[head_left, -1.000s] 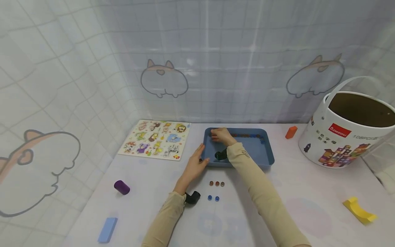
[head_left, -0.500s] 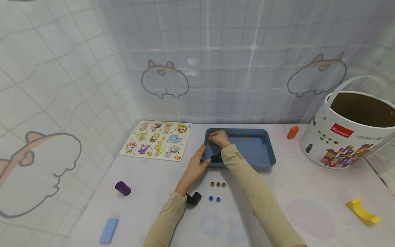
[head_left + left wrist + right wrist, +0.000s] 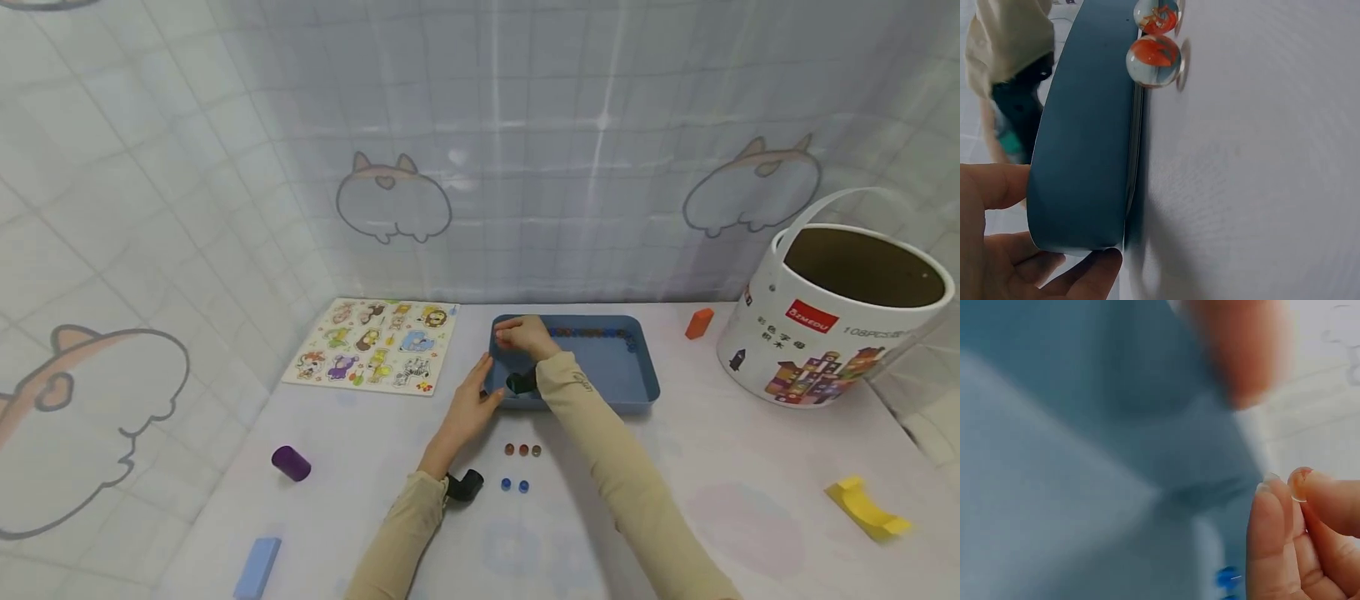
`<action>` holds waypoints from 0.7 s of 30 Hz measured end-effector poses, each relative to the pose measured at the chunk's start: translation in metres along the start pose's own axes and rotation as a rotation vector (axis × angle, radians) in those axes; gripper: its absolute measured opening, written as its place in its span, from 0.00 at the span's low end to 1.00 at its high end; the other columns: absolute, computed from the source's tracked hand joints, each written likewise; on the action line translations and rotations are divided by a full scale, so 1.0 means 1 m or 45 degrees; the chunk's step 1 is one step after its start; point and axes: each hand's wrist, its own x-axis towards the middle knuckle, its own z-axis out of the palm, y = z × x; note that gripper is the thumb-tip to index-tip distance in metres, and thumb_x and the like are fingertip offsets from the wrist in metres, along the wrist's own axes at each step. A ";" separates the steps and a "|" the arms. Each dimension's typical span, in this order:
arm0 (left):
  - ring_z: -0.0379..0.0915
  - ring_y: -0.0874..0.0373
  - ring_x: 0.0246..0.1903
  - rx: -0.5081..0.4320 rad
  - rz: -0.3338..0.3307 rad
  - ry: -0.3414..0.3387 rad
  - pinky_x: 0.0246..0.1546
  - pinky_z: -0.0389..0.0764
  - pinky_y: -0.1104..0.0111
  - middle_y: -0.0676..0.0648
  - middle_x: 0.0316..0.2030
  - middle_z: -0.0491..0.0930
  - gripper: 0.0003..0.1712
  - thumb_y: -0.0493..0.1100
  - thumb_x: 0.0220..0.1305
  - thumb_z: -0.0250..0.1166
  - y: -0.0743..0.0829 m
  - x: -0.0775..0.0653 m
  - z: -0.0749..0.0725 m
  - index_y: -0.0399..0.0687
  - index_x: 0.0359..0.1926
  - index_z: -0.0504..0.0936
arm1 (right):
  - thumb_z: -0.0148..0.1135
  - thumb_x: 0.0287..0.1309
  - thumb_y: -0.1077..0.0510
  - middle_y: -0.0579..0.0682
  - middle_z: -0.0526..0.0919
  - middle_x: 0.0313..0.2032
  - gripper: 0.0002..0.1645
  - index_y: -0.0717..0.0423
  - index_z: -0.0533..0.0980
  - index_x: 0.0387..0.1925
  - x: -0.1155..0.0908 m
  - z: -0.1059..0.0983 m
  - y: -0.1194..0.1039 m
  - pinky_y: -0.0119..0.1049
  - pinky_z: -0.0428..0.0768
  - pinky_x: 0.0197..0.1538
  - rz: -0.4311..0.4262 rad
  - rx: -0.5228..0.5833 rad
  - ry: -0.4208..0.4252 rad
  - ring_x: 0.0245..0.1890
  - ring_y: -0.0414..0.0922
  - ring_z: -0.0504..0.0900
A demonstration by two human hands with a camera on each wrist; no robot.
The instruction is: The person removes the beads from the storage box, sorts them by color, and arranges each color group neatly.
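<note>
While your right hand (image 3: 527, 335) pinched one clear-and-orange marble (image 3: 1299, 482) at the far-left corner of the blue tray (image 3: 609, 371), your left hand (image 3: 465, 410) rested, thumb and fingers spread, against its near-left corner. Around you lay: animal puzzle board (image 3: 375, 343), purple cylinder (image 3: 291, 463), light-blue block (image 3: 257, 568), left; orange block (image 3: 699, 323), white bucket (image 3: 810, 342), yellow arch (image 3: 866, 508), right; three small marbles (image 3: 523, 450) and two blue marbles (image 3: 523, 487), near side. Your right sleeve (image 3: 607, 437) (beige) crossed the tray's near wall, hiding part. Surface: pale tabletop (image 3: 720, 450); behind, grid-patterned backdrop (image 3: 555, 208). The tray's long axis ran left to right; a marble row (image 3: 592, 332) lined its far wall.
</note>
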 end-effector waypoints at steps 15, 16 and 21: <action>0.50 0.40 0.73 -0.001 -0.016 0.017 0.61 0.74 0.49 0.36 0.75 0.48 0.38 0.42 0.69 0.57 -0.003 0.000 -0.002 0.31 0.73 0.53 | 0.52 0.69 0.64 0.70 0.71 0.60 0.24 0.71 0.67 0.63 -0.050 -0.020 -0.004 0.47 0.74 0.65 -0.385 0.225 -0.326 0.48 0.39 0.82; 0.50 0.40 0.73 0.001 -0.014 0.018 0.61 0.74 0.49 0.36 0.75 0.48 0.38 0.42 0.69 0.57 -0.003 0.000 -0.001 0.31 0.73 0.53 | 0.52 0.69 0.64 0.70 0.71 0.60 0.24 0.71 0.67 0.63 -0.054 -0.022 -0.003 0.48 0.73 0.66 -0.396 0.219 -0.335 0.48 0.39 0.82; 0.50 0.39 0.73 -0.003 -0.011 0.019 0.61 0.73 0.48 0.35 0.75 0.48 0.38 0.41 0.70 0.57 -0.001 0.001 0.000 0.31 0.73 0.52 | 0.54 0.69 0.61 0.69 0.73 0.59 0.25 0.70 0.68 0.63 -0.080 -0.031 0.004 0.52 0.71 0.67 -0.427 0.172 -0.367 0.56 0.53 0.80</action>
